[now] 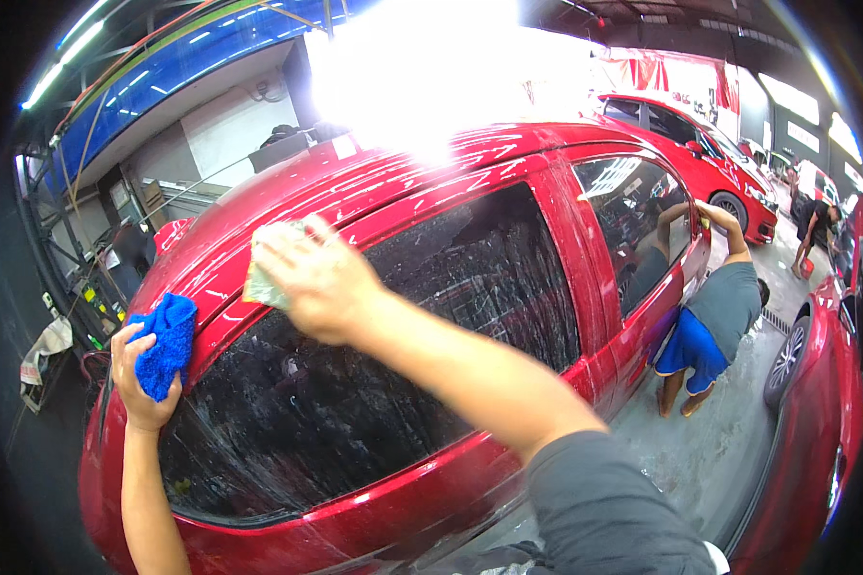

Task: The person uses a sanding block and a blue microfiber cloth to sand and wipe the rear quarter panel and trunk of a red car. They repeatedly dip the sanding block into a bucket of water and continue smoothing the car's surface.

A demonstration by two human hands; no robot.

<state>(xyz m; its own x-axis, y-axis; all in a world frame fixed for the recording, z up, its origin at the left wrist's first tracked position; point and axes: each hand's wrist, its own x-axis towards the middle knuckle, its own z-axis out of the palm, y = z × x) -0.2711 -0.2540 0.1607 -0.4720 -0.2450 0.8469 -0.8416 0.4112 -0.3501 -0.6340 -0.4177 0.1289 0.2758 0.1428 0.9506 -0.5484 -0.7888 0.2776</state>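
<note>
A red car (422, 484) with streaky dark side windows (451, 287) fills the middle of the head view. My left hand (146, 388) grips a bunched blue microfiber cloth (166, 335) against the car's edge at the left. Stretched across the window, my right arm reaches the roof edge. There my right hand (321, 283), slightly blurred, presses a pale yellow-green cloth (262, 289) flat against the red paint. The palm hides part of this cloth.
Farther along the same car, a person (724, 302) in a grey shirt and blue shorts bends toward its side. A second red car (825, 383) stands at the right, another red car (729, 172) behind. Someone else (815, 230) stoops near a red bucket (806, 268).
</note>
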